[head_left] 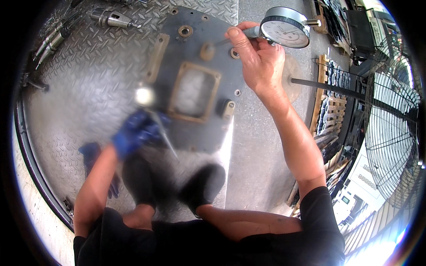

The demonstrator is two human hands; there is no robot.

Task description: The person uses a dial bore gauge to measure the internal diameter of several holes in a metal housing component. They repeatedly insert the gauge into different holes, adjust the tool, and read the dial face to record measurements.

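My right hand [262,62] is bare and closed around the stem of a dial bore gauge [284,27], whose round white face tilts toward me. The gauge's thin rod slants down left to a blurred tan ring [207,51] on a dark metal plate [199,137]; whether it enters the ring, I cannot tell. In a blue glove, my left hand [138,131] is over the plate's near left edge, its fingers curled at a thin pale rod [165,135]. That area is blurred, and a bright white round spot [144,95] shows just beyond the fingers.
Metal tool holders [114,18] lie at the far left on the diamond-tread floor plate [75,119]. A second blue glove [90,154] is beside my left forearm. On the right stand a fan [392,133] and wooden pallets [330,104] bearing metal parts.
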